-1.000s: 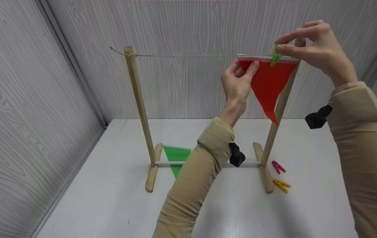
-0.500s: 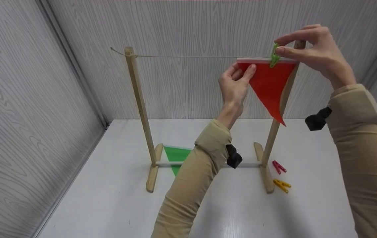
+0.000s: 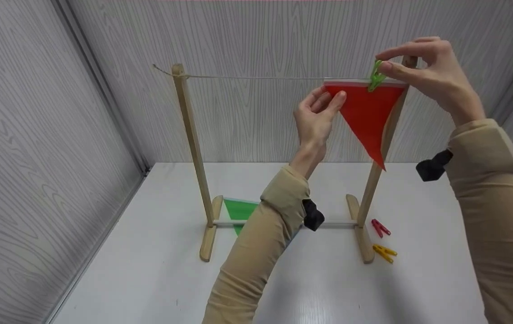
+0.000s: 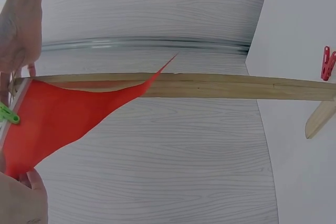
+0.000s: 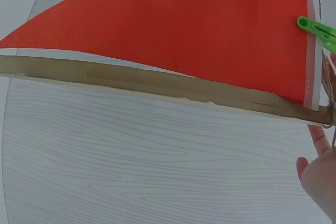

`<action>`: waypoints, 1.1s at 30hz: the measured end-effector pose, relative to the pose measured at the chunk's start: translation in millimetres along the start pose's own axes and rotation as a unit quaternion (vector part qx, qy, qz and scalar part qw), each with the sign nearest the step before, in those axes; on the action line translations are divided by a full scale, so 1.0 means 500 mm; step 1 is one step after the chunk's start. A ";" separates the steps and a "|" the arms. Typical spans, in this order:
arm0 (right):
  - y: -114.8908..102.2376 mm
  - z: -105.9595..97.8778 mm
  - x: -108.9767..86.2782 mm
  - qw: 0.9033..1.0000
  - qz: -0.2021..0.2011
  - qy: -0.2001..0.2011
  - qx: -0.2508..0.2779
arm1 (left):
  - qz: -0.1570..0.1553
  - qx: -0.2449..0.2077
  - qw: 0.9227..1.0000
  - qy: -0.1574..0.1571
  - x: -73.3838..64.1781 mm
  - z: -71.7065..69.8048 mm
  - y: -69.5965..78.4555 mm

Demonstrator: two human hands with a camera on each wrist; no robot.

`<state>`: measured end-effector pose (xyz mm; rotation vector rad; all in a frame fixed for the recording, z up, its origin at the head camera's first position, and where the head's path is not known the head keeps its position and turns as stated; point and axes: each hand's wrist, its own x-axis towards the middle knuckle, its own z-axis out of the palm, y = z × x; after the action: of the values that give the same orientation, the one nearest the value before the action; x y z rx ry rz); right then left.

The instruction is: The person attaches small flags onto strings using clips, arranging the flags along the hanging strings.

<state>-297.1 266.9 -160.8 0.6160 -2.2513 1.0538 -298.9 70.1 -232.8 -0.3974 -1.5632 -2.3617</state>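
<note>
A red triangular pennant with a white top band hangs point-down at the string, near the right post. My left hand pinches its upper left edge, thumb in front and fingers behind. A green clothespin sits on the band near the middle of the top edge. My right hand holds the clothespin's upper end between thumb and index finger. In the left wrist view the pennant droops in front of the wooden post. The right wrist view shows the clothespin across the white band.
The wooden stand's left post carries the string's knotted end. On the white table lie a green pennant, partly under my left sleeve, a red clothespin and a yellow clothespin. A bit of blue shows beside the sleeve.
The pennant's top edge and my right hand have come down slightly. My left hand has shifted a little down and left along the pennant's edge. More blue shows beside the left sleeve.
</note>
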 end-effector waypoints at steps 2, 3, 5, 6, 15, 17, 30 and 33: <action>0.003 0.002 -0.001 1.000 -0.006 0.008 0.008 | 0.003 -0.003 1.000 -0.002 -0.002 -0.007 -0.003; 0.004 0.003 -0.002 1.000 -0.008 0.014 0.013 | 0.004 -0.004 1.000 -0.003 -0.003 -0.011 -0.004; 0.006 0.007 -0.003 0.999 -0.010 0.027 0.026 | 0.006 -0.010 1.000 -0.009 -0.005 -0.019 -0.009; 0.008 0.008 -0.003 0.999 -0.008 0.035 0.033 | 0.006 -0.011 1.000 -0.011 -0.006 -0.024 -0.011; 0.021 0.021 -0.027 0.989 -0.041 0.117 0.083 | -0.006 0.009 1.000 -0.025 -0.016 -0.069 -0.037; 0.024 0.024 -0.033 0.988 -0.052 0.120 0.087 | -0.010 0.012 1.000 -0.024 -0.019 -0.079 -0.043; 0.047 0.055 -0.072 0.974 -0.061 0.176 0.126 | -0.013 0.080 0.996 -0.028 -0.039 -0.157 -0.096; 0.047 0.073 -0.087 0.967 -0.055 0.193 0.157 | -0.020 0.093 0.995 -0.026 -0.048 -0.175 -0.115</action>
<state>-290.7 258.7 -221.4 0.5957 -1.7117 1.3559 -304.8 12.7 -323.6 -0.3923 -1.8121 -2.2270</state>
